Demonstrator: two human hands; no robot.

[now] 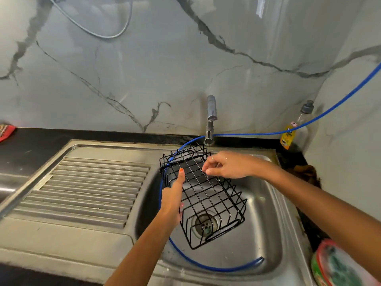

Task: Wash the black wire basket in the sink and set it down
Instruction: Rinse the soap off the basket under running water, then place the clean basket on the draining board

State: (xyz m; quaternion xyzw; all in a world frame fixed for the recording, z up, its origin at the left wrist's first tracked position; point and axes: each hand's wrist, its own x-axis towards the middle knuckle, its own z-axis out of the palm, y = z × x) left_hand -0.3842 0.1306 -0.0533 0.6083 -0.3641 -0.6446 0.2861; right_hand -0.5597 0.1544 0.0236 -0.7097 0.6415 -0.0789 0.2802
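From the head camera we look down into a steel sink [266, 240] where the basket [206, 195] is held above the bowl, seemingly upside down, its grid bottom facing us and its open side toward the drain [204, 223]. Its long axis runs from far left, just under the tap [211, 118], to near right, over the drain.

Our left hand [172, 201] grips the basket's left long side, thumb laid up along the grid, fingers curled under the wires. Our right hand [225, 165] pinches the wires near the far right edge, close below the tap; what lies between those fingertips, if anything, we cannot tell. The hands are well apart across the basket's width, and both already touch it, so neither has any reach to make.

We see no clear stream from the tap. We judge the wash is under way and the setting down not yet done.

A blue hose [206, 263] loops round the bowl, passing beneath the basket, and climbs away to the right; it could snag the wires on a low move. The ribbed drainboard [86, 188] on the left offers the widest open room, nearer our left hand. To the right the rim is tight, with a soap bottle [296, 129] far and a green pad [338, 267] near, on the dark desk [31, 147].
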